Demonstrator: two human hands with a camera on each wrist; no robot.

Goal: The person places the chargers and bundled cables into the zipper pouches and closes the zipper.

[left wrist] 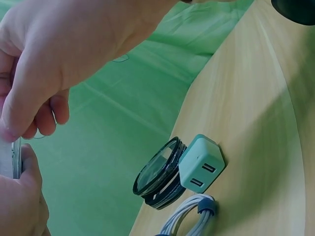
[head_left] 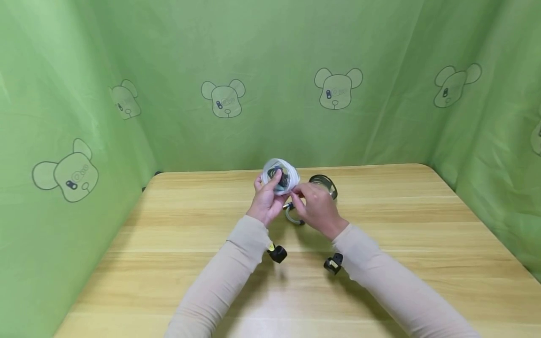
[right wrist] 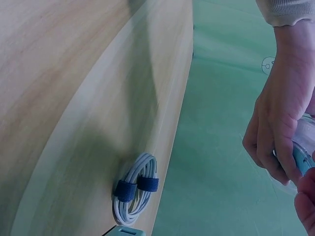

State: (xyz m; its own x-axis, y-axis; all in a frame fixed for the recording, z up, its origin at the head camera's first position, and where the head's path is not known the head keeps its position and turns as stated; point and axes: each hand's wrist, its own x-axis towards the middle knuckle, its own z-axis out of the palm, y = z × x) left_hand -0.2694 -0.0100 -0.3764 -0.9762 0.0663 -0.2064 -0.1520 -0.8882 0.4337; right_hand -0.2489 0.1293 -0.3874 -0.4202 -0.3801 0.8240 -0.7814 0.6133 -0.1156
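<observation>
A round, translucent white case [head_left: 292,170] is held up above the far part of the table. My left hand [head_left: 264,202] grips it, with the thumb across its open-looking face and fingers behind. Inside, dark coils and something blue show. My right hand [head_left: 320,206] pinches the case's lower right edge between thumb and fingertips. In the right wrist view, a pale blue piece [right wrist: 301,160] shows through the clear case wall. What exactly the right fingertips pinch is hidden by the hand.
On the wooden table [head_left: 169,244], below and beyond the hands, lie a coiled white cable [left wrist: 183,212] with dark blue straps, a two-port charger block [left wrist: 199,164], and a round black-rimmed clear case [left wrist: 160,172]. Green curtains [head_left: 270,136] stand behind the table and along both sides.
</observation>
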